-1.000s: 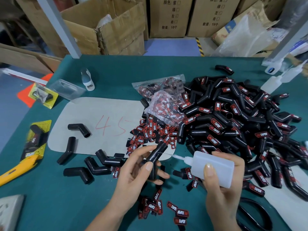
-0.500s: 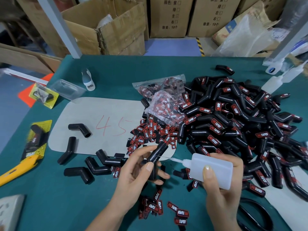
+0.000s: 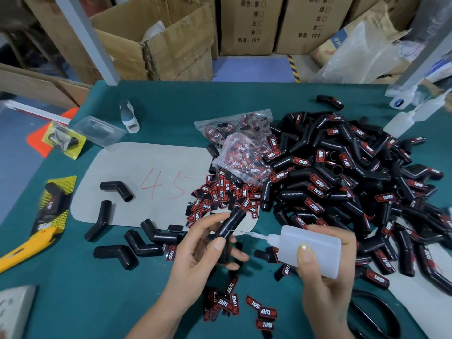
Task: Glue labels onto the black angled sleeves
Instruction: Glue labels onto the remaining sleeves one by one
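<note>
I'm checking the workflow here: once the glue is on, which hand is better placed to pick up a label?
Probably the right hand. The left hand grips the black angled sleeve and must keep holding it; the right holds only the glue bottle, which it can set down, and loose labels lie just below.

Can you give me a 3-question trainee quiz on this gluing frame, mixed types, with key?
1. Multiple choice: the right hand grips what? A) yellow knife B) white glue bottle C) scissors
2. True or false: the left hand holds a black angled sleeve off the table.
3. Fill in: the bottle's nozzle tip touches the ____ of the held sleeve.

Key: 1 B. 2 True. 3 side; the thin nozzle runs left from the bottle to the sleeve's upper leg. The loose labels near the wrists are not yet picked up.
</note>
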The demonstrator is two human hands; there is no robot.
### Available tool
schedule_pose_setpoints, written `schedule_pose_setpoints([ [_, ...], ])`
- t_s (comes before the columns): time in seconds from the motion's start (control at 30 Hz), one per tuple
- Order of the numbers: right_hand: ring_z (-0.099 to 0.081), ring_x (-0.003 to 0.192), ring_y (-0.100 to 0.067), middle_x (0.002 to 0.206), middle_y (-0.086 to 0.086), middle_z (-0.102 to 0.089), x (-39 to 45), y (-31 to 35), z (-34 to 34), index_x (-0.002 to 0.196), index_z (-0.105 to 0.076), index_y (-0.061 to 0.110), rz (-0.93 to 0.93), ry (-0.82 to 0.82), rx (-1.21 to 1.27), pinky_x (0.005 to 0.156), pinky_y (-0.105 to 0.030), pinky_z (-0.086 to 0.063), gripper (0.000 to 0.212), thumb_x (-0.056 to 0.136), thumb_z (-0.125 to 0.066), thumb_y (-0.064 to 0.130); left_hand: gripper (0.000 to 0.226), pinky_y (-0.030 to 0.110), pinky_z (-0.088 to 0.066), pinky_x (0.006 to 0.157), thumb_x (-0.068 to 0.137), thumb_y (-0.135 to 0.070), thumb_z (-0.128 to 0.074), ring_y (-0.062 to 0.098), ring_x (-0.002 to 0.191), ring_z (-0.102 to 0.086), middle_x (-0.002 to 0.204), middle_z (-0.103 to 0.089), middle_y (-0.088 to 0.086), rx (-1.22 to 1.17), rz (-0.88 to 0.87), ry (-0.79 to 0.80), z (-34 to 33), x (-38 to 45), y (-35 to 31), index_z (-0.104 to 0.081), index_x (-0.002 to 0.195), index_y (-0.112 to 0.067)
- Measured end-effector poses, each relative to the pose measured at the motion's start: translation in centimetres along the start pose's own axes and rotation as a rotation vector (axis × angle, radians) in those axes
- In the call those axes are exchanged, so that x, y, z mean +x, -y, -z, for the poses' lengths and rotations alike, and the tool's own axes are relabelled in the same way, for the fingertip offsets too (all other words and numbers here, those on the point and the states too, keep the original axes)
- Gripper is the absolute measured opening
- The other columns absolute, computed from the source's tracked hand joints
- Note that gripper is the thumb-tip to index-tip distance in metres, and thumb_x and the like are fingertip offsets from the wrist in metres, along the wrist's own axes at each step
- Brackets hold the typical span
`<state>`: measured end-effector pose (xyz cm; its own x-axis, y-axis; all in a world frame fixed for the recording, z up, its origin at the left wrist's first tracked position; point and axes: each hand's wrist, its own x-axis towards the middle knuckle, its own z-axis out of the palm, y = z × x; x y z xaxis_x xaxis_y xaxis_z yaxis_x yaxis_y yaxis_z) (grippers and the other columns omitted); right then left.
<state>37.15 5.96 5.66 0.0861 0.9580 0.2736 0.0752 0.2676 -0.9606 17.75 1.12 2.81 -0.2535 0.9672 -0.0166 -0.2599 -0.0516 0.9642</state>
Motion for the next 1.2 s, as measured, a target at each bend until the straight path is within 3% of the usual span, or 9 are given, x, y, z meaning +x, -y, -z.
schedule_pose_setpoints([
  [0.27,-0.061,0.079,-0.008,0.105,0.019,-0.063,0.12,-0.10,0.11,0.109,-0.060,0.051,-0.011,0.001,0.018,0.059,-0.021,-0.050,0.029,0.081,-0.064,0.041,0.045,0.037,-0.063,0.064,0.099,-0.047,-0.069,0.042,0.083,-0.078,0.104,-0.069,0.009,-0.008,0.000,0.005,0.16,0.07,0.25,-0.063,0.139,-0.028],
  [0.63,-0.062,0.083,-0.008,0.107,0.018,-0.062,0.17,-0.18,0.09,0.111,-0.060,0.049,0.005,0.008,0.006,0.063,-0.021,-0.052,0.029,0.083,-0.063,0.040,0.046,0.038,-0.063,0.062,0.099,-0.047,-0.069,0.044,0.082,-0.077,0.105,-0.069,0.009,-0.032,0.020,0.006,0.22,0.10,0.19,-0.062,0.139,-0.026],
  [0.8,-0.062,0.079,-0.019,0.106,0.012,-0.063,0.06,-0.46,0.12,0.108,-0.060,0.051,-0.077,-0.028,0.016,0.055,-0.027,-0.050,0.028,0.081,-0.065,0.047,0.038,0.037,-0.063,0.062,0.101,-0.034,-0.063,0.044,0.082,-0.077,0.104,-0.069,0.009,-0.031,0.022,0.000,0.28,0.05,0.33,-0.063,0.138,-0.027],
  [0.9,-0.062,0.080,-0.027,0.103,0.005,-0.063,-0.03,-0.46,0.22,0.108,-0.060,0.050,-0.088,-0.025,0.005,0.057,-0.030,-0.051,0.028,0.080,-0.066,0.049,0.042,0.037,-0.062,0.062,0.100,-0.043,-0.067,0.045,0.082,-0.077,0.105,-0.069,0.009,-0.032,0.029,0.002,0.13,0.00,0.13,-0.063,0.138,-0.027],
  [1.07,-0.062,0.084,-0.027,0.107,0.013,-0.064,0.08,-0.54,0.16,0.107,-0.061,0.051,-0.104,-0.052,0.033,0.065,-0.046,-0.049,0.028,0.079,-0.066,0.047,0.042,0.037,-0.062,0.062,0.100,-0.043,-0.067,0.044,0.082,-0.077,0.105,-0.069,0.010,-0.036,0.027,0.005,0.15,0.01,0.20,-0.062,0.139,-0.027],
  [1.2,-0.063,0.085,-0.025,0.106,0.012,-0.064,-0.05,-0.63,0.21,0.108,-0.061,0.049,-0.096,-0.037,0.034,0.066,-0.048,-0.051,0.028,0.081,-0.067,0.046,0.045,0.038,-0.062,0.062,0.099,-0.047,-0.069,0.044,0.082,-0.077,0.105,-0.069,0.010,-0.039,0.038,0.005,0.10,-0.02,0.11,-0.062,0.139,-0.028],
])
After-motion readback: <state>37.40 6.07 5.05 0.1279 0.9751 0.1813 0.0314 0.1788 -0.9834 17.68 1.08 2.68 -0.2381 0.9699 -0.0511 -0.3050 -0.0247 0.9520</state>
